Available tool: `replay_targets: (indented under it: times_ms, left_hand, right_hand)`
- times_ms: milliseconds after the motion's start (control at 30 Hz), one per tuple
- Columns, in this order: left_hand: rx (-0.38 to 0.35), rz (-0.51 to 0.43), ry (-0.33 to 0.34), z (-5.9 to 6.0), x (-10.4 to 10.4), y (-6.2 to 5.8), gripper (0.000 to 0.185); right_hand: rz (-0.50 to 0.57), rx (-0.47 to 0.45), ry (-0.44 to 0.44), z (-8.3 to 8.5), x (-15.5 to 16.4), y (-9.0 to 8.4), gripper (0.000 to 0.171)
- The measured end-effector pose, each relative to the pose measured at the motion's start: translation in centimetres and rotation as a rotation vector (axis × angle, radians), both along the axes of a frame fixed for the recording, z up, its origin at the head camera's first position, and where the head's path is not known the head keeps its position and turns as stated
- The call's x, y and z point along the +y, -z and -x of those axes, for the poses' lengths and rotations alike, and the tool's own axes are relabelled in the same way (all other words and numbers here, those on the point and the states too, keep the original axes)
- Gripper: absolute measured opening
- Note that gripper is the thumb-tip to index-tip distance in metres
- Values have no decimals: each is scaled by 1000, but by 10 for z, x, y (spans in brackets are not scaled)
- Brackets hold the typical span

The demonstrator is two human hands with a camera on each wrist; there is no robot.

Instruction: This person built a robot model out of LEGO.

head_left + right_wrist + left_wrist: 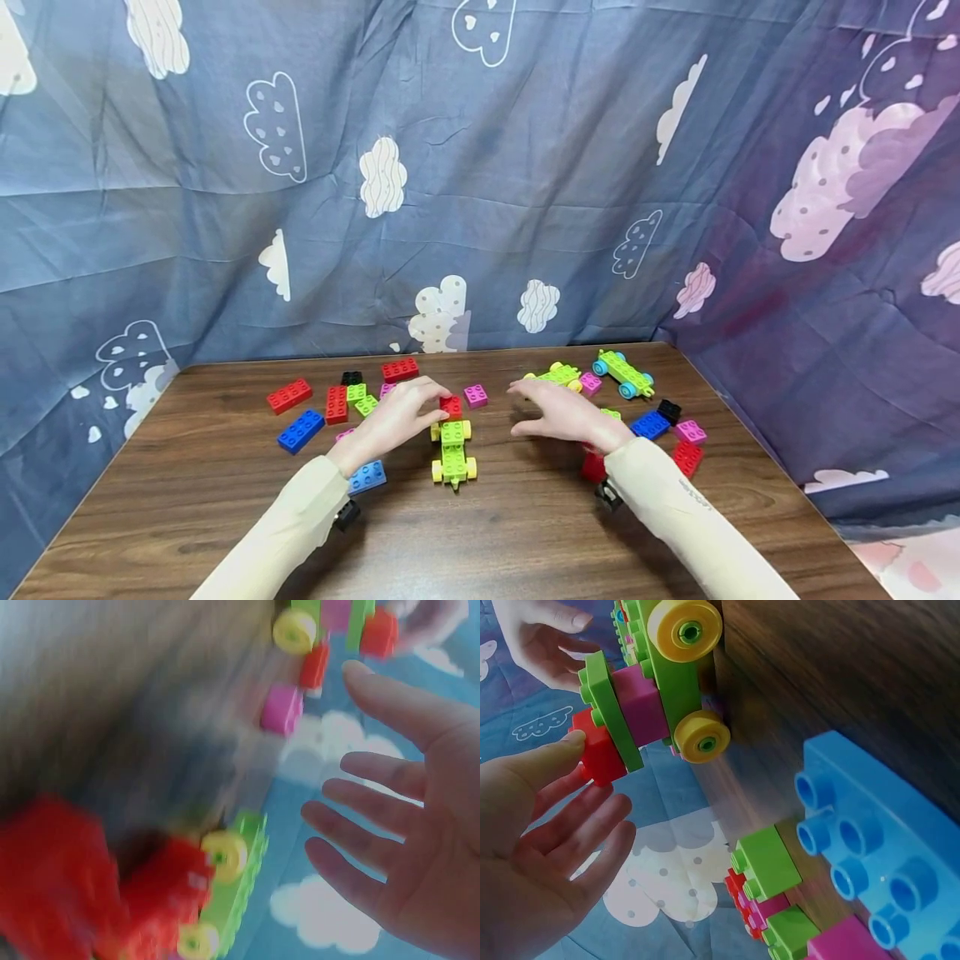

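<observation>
A small green car (453, 451) with yellow wheels stands at the middle of the wooden table (225, 500), a red brick (451, 406) on its far end. My left hand (437, 400) reaches over that brick. In the left wrist view the thumb (559, 750) touches the red brick (596, 754) while the other fingers lie nearly straight just below it; a pink brick (641, 705) sits inside the car (671, 690). To the right of the car, my right hand (525, 410) hovers with fingers spread and holds nothing. The right wrist view is blurred and shows the spread fingers (375, 776).
Loose bricks lie left of the hands: red (289, 395), blue (301, 431), light blue (367, 477), green (361, 398). On the right are a second green car (558, 375), a chassis with blue wheels (624, 374), and blue (649, 425), pink (690, 431) and red (687, 457) bricks. A cloud-print cloth (480, 167) hangs behind.
</observation>
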State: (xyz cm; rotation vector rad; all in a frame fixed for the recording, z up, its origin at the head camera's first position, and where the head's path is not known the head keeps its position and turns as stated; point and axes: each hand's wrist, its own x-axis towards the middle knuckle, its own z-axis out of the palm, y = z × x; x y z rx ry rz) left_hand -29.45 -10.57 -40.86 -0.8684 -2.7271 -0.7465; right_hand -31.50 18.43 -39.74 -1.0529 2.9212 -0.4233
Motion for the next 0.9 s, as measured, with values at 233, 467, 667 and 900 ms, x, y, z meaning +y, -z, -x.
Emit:
replay_targets:
  times_ms: [233,467,667,900]
  left_hand:
    - [115,50,-17,1,-3,0,25]
    - [142,75,-29,0,-6,-1,23]
    - [183,75,-15,2,-8,-1,20]
    - [236,64,-21,5,-10,0,15]
  right_hand:
    - [-61,2,97,28,27,-7,45]
    - [-140,-74,159,47,36,-3,38]
    - [-191,-125,164,50,36,1,38]
    - [-180,-126,118,50,28,3,39]
